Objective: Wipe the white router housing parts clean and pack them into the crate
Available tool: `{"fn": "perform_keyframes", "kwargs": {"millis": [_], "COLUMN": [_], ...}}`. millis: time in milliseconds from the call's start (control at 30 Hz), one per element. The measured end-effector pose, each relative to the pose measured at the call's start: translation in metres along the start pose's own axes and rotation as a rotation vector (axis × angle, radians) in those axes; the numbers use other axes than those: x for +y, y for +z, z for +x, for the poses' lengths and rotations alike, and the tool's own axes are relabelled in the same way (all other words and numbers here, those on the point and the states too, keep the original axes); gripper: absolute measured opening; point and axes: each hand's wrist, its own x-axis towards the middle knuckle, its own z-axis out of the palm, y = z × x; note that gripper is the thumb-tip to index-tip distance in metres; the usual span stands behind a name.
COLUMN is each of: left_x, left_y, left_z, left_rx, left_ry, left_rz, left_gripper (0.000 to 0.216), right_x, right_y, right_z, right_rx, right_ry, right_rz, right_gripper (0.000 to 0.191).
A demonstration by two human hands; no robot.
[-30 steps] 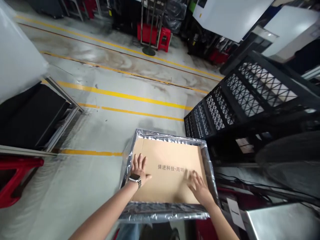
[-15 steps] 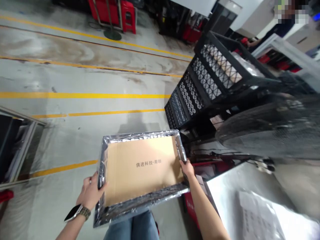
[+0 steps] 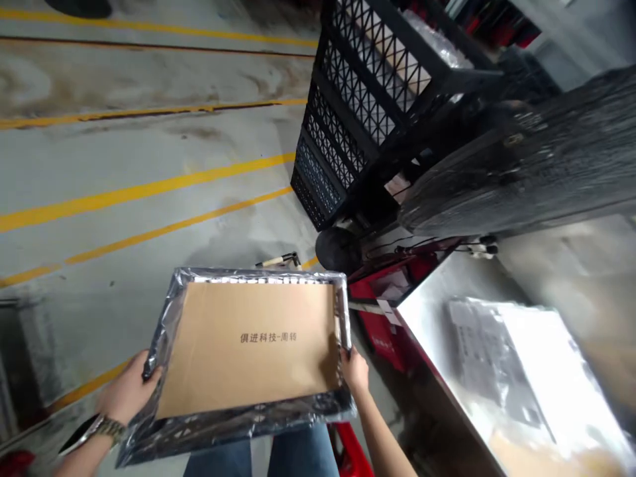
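- Plainly, one foil-lined tray (image 3: 238, 424), with one cardboard sheet (image 3: 248, 344) inside, is held over the floor before the legs.
- Two hands are counted: the left hand (image 3: 126, 394) is clamped on its left edge, the right hand (image 3: 355, 371) on its right edge.
- Papers (image 3: 497, 351) on the steel table (image 3: 427, 318) are blurred.

Grey floor (image 3: 149, 146) carries stacked black crates (image 3: 348, 132) and a small tool (image 3: 278, 260).
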Motion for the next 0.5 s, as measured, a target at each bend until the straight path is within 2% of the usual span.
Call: {"fn": "perform_keyframes", "kwargs": {"millis": [133, 233, 300, 400, 500], "left_x": [0.001, 0.022, 0.045, 0.082, 0.101], "left_y": [-0.012, -0.028, -0.039, -0.052, -0.059], "left_z": [0.003, 0.019, 0.042, 0.092, 0.139], "left_rx": [-0.031, -0.021, -0.010, -0.003, -0.054], "left_ry": [0.156, 0.277, 0.345, 0.412, 0.398], "left_rz": [0.047, 0.017, -0.020, -0.094, -0.179], "left_gripper": [0.036, 0.039, 0.038, 0.036, 0.036], "right_x": [0.028, 0.041, 0.042, 0.033, 0.029], "right_y": [0.032, 0.052, 0.062, 0.072, 0.072], "right_z": [-0.044, -0.063, -0.069, -0.064, -0.047], "right_rx": [-0.013, -0.016, -0.009, 0.019, 0.053], "right_ry": [0.133, 0.214, 0.241, 0.232, 0.185], "right_rz": [0.085, 0.127, 0.155, 0.206, 0.283], "right_gripper": [0.032, 0.032, 0.031, 0.032, 0.039]}}
